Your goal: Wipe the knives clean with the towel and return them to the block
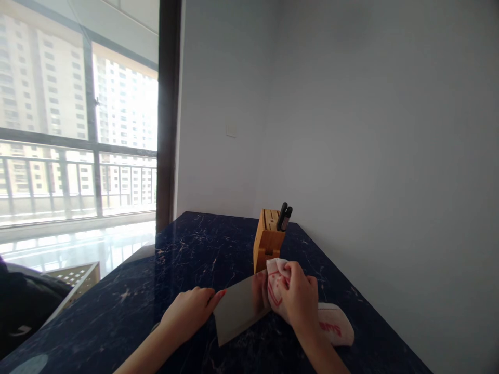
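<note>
**Q:** Report the location of the item under examination.

**A:** A cleaver blade (240,310) sits tilted over a dark blue marble countertop (117,317), near the counter's right-hand side and in front of the person. Its right end is covered by a white towel with red print (278,284). Whether the blade touches the countertop cannot be determined.

**Q:** State of the grip, 2 hands?

**A:** The right hand (299,296) is closed, grasping the towel against the blade's face. The towel's lower end (335,324) lies on the countertop beside that wrist. The left hand (187,313) is at the blade's left end, with curled fingers (208,296) against its upper edge. Whether that hand is clenched on the cleaver cannot be determined from this view.

**Q:** Other items nearby?

**A:** A wooden knife block (268,241) stands just behind the towel, near the wall (390,130). It holds 2 black knife handles (284,216). A window (47,104) occupies the left side of the view, overlooking high-rise buildings.
</note>
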`<action>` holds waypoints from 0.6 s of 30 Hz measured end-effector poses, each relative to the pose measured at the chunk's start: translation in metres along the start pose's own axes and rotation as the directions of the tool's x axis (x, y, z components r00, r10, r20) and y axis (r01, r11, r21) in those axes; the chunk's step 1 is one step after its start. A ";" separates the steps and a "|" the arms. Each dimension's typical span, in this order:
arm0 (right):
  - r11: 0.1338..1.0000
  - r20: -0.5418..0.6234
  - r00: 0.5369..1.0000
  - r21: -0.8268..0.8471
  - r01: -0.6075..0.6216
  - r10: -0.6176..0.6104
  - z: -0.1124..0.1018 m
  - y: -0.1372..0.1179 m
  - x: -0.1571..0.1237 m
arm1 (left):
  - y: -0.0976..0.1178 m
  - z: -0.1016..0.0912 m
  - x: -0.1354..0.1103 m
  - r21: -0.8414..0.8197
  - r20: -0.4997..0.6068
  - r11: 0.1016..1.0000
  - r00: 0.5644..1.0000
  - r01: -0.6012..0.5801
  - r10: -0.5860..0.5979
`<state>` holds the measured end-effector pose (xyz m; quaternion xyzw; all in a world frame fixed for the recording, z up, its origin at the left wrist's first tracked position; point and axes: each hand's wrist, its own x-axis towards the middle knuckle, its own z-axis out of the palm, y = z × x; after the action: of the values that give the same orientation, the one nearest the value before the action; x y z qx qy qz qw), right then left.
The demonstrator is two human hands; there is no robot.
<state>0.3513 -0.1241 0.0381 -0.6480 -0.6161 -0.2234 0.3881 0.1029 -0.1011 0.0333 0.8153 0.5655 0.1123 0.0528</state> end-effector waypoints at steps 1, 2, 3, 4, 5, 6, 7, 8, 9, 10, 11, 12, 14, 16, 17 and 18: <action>1.000 -0.026 1.000 -0.011 -0.008 0.007 -0.002 0.003 0.002 | 0.001 0.000 0.000 0.000 0.001 1.000 1.000 -0.008 0.008; 1.000 -0.049 0.999 -0.015 -0.006 0.005 -0.003 0.005 0.004 | 0.002 0.001 -0.001 0.001 0.001 1.000 1.000 -0.016 0.016; 1.000 -0.067 0.998 -0.016 0.007 -0.008 -0.003 0.006 0.004 | 0.003 0.002 -0.001 0.003 0.002 1.000 1.000 -0.022 0.022; 0.999 -0.074 0.997 -0.013 0.031 -0.032 -0.002 0.005 0.003 | 0.005 0.004 -0.001 0.006 0.005 1.000 1.000 -0.027 0.027; 0.998 -0.069 0.996 -0.004 0.064 -0.064 0.000 0.003 0.001 | 0.006 0.006 -0.002 0.006 0.008 0.999 0.999 -0.034 0.034; 0.995 -0.055 0.994 0.010 0.100 -0.099 0.004 -0.001 -0.002 | 0.008 0.008 -0.002 0.005 0.012 0.999 0.999 -0.038 0.038; 0.990 -0.032 0.990 0.027 0.136 -0.135 0.008 -0.005 -0.007 | 0.009 0.010 -0.003 0.001 0.018 0.999 0.999 -0.042 0.042; 0.984 -0.003 0.985 0.043 0.171 -0.171 0.013 -0.011 -0.012 | 0.009 0.013 -0.003 -0.005 0.021 0.999 0.999 -0.044 0.045; 0.978 0.028 0.979 0.058 0.200 -0.202 0.018 -0.017 -0.017 | 0.010 0.015 -0.003 -0.014 0.025 0.999 0.999 -0.046 0.046; 0.972 0.059 0.972 0.070 0.224 -0.228 0.022 -0.023 -0.022 | 0.010 0.018 -0.003 -0.025 0.030 0.999 0.999 -0.044 0.044; 0.966 0.087 0.964 0.080 0.244 -0.251 0.026 -0.028 -0.027 | 0.009 0.020 -0.003 -0.038 0.040 0.999 0.998 -0.037 0.039; 0.961 0.116 0.956 0.093 0.260 -0.269 0.028 -0.033 -0.031 | 0.009 0.023 -0.003 -0.050 0.053 0.998 0.998 -0.028 0.030; 0.951 0.165 0.939 0.130 0.282 -0.301 0.028 -0.039 -0.036 | 0.008 0.026 -0.002 -0.075 0.075 0.997 0.997 -0.011 0.017; 0.938 0.205 0.922 0.184 0.293 -0.328 0.024 -0.041 -0.037 | 0.007 0.027 -0.001 -0.092 0.084 0.996 0.996 0.000 0.008; 0.933 0.225 0.914 0.211 0.292 -0.337 0.021 -0.041 -0.036 | 0.007 0.028 0.000 -0.097 0.082 0.995 0.997 0.002 0.006; 0.930 0.240 0.910 0.233 0.284 -0.338 0.019 -0.040 -0.035 | 0.007 0.027 0.000 -0.100 0.080 0.995 0.997 0.005 0.003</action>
<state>0.3039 -0.1335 0.0093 -0.5252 -0.7784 -0.1295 0.3186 0.1156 -0.1026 0.0081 0.8152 0.5570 0.1078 0.1165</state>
